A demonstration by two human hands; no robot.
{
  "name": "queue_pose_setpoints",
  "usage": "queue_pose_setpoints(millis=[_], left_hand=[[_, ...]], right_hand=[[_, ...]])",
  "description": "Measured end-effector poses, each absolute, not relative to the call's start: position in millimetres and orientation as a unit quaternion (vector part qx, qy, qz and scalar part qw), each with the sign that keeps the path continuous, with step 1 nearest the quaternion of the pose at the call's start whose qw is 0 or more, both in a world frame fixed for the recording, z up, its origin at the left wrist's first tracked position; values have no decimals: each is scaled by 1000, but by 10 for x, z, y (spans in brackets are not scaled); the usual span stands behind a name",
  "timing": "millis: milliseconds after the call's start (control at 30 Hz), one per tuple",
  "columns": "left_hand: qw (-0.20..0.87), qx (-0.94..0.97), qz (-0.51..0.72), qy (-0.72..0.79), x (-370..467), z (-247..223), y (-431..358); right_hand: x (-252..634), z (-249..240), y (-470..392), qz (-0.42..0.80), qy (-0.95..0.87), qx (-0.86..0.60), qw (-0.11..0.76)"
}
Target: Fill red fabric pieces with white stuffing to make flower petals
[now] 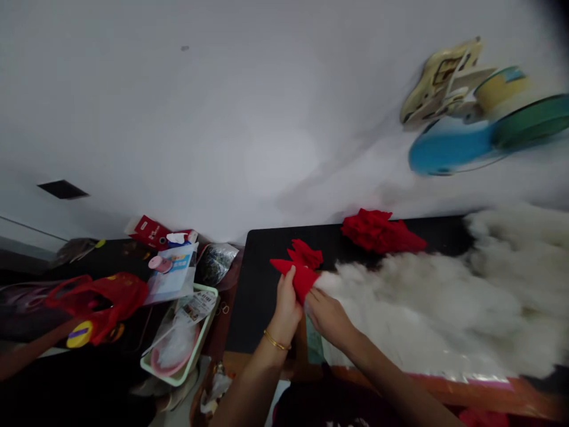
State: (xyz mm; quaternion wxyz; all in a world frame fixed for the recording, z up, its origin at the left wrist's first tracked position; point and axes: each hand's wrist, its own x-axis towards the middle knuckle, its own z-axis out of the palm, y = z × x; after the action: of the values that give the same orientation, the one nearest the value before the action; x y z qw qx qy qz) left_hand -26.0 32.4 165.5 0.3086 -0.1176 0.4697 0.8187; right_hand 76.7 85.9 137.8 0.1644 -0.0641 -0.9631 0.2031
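Note:
A small pointed red fabric cone lies across my left hand, whose fingers are wrapped around it. Its tip points to the left and its wide end faces right. My right hand is closed at that wide end, with its fingertips partly hidden. White stuffing shows between the cone's opening and my right fingers. Just behind the cone, a crumpled red fabric piece rests on the black tabletop. To the right spreads a large heap of fluffy white stuffing.
More red fabric is piled against the wall. A wall-mounted fan juts out at upper right. On the left stand a pale green basket, a red box and a red mesh bag. Another person's arm reaches in there.

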Motion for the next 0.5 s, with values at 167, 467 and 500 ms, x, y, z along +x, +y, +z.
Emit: queue_pose_setpoints(millis=[167,467,500], left_hand=[[321,-94,816,472,-361,1733,257],[315,-86,812,483,-217,1661,172],[307,-92,817,480,-238,1636,166]], right_hand=[[724,1341,777,166,-958,-121,200],[701,1286,755,157,-966,-118,169],[701,1303,767,165,-963,-114,181]])
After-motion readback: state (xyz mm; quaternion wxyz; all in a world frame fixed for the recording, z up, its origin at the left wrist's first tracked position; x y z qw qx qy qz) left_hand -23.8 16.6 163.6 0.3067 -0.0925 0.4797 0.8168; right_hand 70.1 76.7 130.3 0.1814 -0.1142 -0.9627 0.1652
